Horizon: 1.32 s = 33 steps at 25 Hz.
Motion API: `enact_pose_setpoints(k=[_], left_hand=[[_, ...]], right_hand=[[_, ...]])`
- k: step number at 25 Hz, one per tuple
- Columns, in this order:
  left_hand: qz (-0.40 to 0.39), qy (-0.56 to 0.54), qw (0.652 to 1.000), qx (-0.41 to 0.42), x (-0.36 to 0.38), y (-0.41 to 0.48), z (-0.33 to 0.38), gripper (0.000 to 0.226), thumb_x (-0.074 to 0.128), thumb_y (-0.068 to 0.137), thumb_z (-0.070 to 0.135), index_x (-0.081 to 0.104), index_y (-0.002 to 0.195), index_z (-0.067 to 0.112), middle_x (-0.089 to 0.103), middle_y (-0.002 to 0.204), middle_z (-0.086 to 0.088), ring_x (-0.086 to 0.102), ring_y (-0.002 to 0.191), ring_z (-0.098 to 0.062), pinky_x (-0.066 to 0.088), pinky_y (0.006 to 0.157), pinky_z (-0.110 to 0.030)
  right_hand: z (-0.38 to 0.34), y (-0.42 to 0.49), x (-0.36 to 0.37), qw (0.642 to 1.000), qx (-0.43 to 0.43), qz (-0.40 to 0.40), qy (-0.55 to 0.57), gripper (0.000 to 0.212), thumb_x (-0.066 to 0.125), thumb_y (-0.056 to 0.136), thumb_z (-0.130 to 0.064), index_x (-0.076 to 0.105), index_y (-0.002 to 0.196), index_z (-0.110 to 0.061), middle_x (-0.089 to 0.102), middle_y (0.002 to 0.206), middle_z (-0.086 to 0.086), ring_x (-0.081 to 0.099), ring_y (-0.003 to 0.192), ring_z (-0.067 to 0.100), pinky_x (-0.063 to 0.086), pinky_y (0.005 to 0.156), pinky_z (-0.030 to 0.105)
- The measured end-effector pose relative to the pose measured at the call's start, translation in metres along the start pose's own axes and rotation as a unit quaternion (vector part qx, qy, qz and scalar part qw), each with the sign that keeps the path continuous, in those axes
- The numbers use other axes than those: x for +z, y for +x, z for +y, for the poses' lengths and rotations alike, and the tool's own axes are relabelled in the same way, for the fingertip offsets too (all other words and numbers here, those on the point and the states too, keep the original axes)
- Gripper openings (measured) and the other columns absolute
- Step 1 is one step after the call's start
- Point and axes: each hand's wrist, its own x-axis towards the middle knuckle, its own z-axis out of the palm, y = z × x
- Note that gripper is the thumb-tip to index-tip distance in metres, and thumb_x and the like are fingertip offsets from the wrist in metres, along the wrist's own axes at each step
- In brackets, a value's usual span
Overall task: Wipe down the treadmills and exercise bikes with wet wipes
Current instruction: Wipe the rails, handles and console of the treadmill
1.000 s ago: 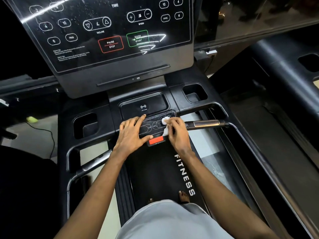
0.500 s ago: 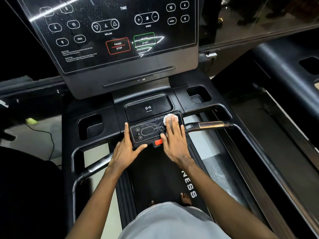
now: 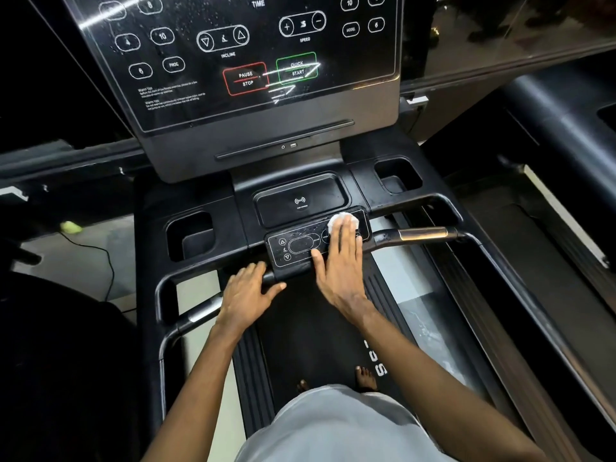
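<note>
Pressing the crumpled white wet wipe (image 3: 341, 217) straight-fingered on the glossy black control panel (image 3: 300, 245), right end, the right hand (image 3: 340, 265) should sweep leftward.

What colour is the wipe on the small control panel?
White: the wet wipe shows best in the head view.
</note>
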Motion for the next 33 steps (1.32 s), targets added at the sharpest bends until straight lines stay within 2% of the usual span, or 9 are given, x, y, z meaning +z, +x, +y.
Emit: enact_pose_setpoints(k=[2, 4, 6, 8, 11, 14, 20, 25, 33], left_hand=[[-0.005, -0.008, 1.000, 0.006, -0.002, 0.000, -0.002, 0.061, 0.053, 0.091, 0.067, 0.053, 0.125, 0.017, 0.060, 0.111, -0.002, 0.059, 0.108, -0.026, 0.047, 0.089, -0.042], [-0.014, -0.015, 1.000, 0.005, -0.004, 0.000, -0.003, 0.060, 0.052, 0.091, 0.068, 0.052, 0.125, 0.018, 0.060, 0.110, -0.001, 0.059, 0.108, -0.026, 0.049, 0.087, -0.043], [-0.020, -0.017, 1.000, 0.002, -0.006, 0.000, -0.003, 0.060, 0.052, 0.091, 0.068, 0.052, 0.124, 0.019, 0.060, 0.109, -0.001, 0.059, 0.108, -0.026, 0.050, 0.086, -0.043], [-0.022, -0.019, 1.000, 0.000, -0.007, 0.001, -0.003, 0.060, 0.052, 0.091, 0.068, 0.052, 0.125, 0.019, 0.060, 0.110, -0.001, 0.059, 0.109, -0.026, 0.049, 0.087, -0.043], [-0.018, -0.028, 0.999, 0.005, -0.004, -0.002, -0.005, 0.060, 0.052, 0.092, 0.067, 0.052, 0.129, 0.019, 0.060, 0.113, -0.001, 0.058, 0.111, -0.026, 0.047, 0.092, -0.043], [0.000, -0.007, 1.000, -0.022, 0.000, -0.008, -0.014, 0.064, 0.047, 0.092, 0.070, 0.051, 0.134, 0.022, 0.062, 0.116, -0.003, 0.058, 0.113, -0.027, 0.044, 0.100, -0.047], [0.015, 0.012, 0.999, -0.044, 0.005, -0.015, -0.021, 0.066, 0.040, 0.091, 0.072, 0.050, 0.135, 0.025, 0.063, 0.115, -0.002, 0.059, 0.112, -0.027, 0.043, 0.101, -0.046], [-0.005, 0.008, 0.998, -0.064, 0.001, -0.016, -0.017, 0.064, 0.042, 0.091, 0.073, 0.048, 0.135, 0.028, 0.061, 0.116, 0.001, 0.057, 0.113, -0.025, 0.041, 0.100, -0.046], [-0.004, 0.020, 0.995, -0.095, 0.001, -0.014, -0.009, 0.077, 0.019, 0.086, 0.085, 0.049, 0.133, 0.032, 0.059, 0.112, 0.005, 0.057, 0.112, -0.022, 0.039, 0.101, -0.046]], right_hand=[[-0.008, -0.009, 0.008, 0.998, -0.067, -0.017, 0.013, 0.068, 0.028, 0.108, -0.043, 0.003, 0.160, -0.008, -0.004, 0.168, 0.011, -0.010, 0.155, 0.021, -0.005, 0.126, 0.041], [-0.001, -0.011, 0.008, 0.988, -0.136, 0.006, 0.066, 0.050, 0.044, 0.107, -0.029, 0.039, 0.151, -0.007, 0.031, 0.162, 0.011, 0.022, 0.151, 0.023, 0.023, 0.123, 0.045], [0.007, 0.000, -0.001, 0.979, -0.148, 0.058, 0.132, 0.028, 0.054, 0.102, -0.019, 0.064, 0.126, -0.009, 0.058, 0.137, 0.006, 0.051, 0.128, 0.021, 0.047, 0.105, 0.043], [0.012, 0.014, -0.013, 0.970, -0.114, 0.073, 0.202, 0.018, 0.058, 0.101, -0.017, 0.069, 0.114, -0.011, 0.063, 0.115, 0.002, 0.061, 0.107, 0.018, 0.053, 0.092, 0.039], [0.018, 0.028, -0.025, 0.961, -0.037, 0.107, 0.254, 0.018, 0.060, 0.101, -0.024, 0.064, 0.118, -0.016, 0.060, 0.101, -0.002, 0.060, 0.092, 0.012, 0.052, 0.084, 0.029], [0.012, 0.035, -0.024, 0.969, -0.033, 0.142, 0.201, 0.008, 0.061, 0.099, -0.019, 0.068, 0.102, -0.014, 0.058, 0.094, -0.002, 0.053, 0.089, 0.018, 0.044, 0.080, 0.027], [-0.018, 0.016, -0.002, 0.966, -0.195, -0.013, 0.167, 0.018, 0.053, 0.103, -0.020, 0.064, 0.115, -0.014, 0.050, 0.109, -0.001, 0.052, 0.095, 0.012, 0.045, 0.082, 0.023], [-0.018, 0.036, -0.008, 0.962, -0.154, 0.067, 0.217, 0.019, 0.058, 0.098, -0.008, 0.068, 0.114, -0.007, 0.056, 0.109, 0.005, 0.055, 0.099, 0.017, 0.050, 0.087, 0.031], [-0.005, 0.005, 0.011, 0.936, -0.311, -0.047, 0.156, 0.026, 0.061, 0.093, 0.000, 0.069, 0.116, -0.007, 0.060, 0.120, 0.007, 0.055, 0.111, 0.022, 0.050, 0.097, 0.033]])
